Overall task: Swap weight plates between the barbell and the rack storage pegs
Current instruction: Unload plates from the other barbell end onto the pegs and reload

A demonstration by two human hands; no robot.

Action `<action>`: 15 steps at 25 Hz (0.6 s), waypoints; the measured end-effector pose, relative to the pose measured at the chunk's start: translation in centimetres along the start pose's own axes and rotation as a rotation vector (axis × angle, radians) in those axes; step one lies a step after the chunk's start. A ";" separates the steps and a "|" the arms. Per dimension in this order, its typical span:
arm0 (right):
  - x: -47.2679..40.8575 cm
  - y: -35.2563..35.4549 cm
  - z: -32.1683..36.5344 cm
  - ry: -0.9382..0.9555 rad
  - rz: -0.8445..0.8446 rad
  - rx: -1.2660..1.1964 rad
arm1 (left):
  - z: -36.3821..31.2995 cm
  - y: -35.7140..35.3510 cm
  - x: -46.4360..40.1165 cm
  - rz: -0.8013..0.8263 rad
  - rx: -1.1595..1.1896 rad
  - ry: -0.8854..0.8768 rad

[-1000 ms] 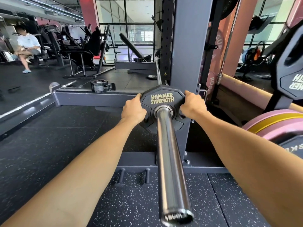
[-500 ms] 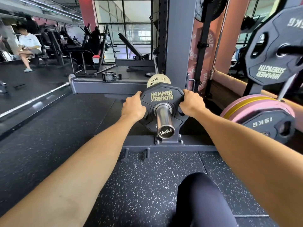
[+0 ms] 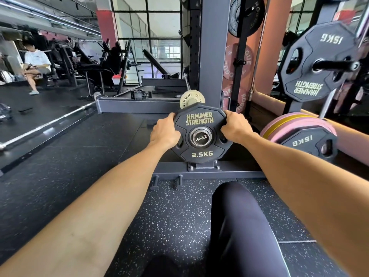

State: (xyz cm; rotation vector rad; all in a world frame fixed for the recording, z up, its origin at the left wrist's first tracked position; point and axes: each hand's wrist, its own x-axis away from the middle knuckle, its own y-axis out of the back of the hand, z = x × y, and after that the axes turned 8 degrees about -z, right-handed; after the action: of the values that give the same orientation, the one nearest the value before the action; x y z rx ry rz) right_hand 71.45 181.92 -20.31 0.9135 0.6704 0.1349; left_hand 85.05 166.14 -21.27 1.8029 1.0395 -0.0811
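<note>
Plate (image 3: 200,118), black, marked 2.5KG, sits at very end of barbell sleeve (image 3: 201,138), centre of head view, in front of grey rack upright (image 3: 213,56). Left hand (image 3: 164,132) grips plate's left edge, fingers curled behind rim. Right hand (image 3: 235,127) grips right edge, fingers curled likewise. Small pale plate (image 3: 192,99) just behind. Right: 15KG plate (image 3: 317,60) on storage peg (image 3: 335,65). Far left: seated person (image 3: 37,64).

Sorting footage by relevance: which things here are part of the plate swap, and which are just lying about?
Job: 2.5 kg plate, barbell end, left hand, right hand, 15 kg plate on its peg.

Lying about: collar, spare bar on the floor.
</note>
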 end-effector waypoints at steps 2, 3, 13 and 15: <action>0.5 0.2 0.0 -0.002 -0.008 -0.004 | 0.0 0.3 0.3 0.003 -0.008 -0.025; 0.7 0.2 0.0 -0.001 -0.012 -0.006 | 0.0 0.5 0.4 0.001 -0.007 -0.038; 0.9 1.0 -0.4 0.070 0.029 0.021 | 0.6 0.7 0.5 0.034 0.021 -0.074; 1.3 1.6 -0.4 0.089 0.028 0.033 | 0.5 1.3 0.7 0.040 0.014 -0.081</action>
State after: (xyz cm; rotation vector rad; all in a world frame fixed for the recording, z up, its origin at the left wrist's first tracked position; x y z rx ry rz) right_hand 72.54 183.66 -19.86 0.9532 0.7445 0.1914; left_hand 86.56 166.02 -20.94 1.8170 0.9475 -0.1368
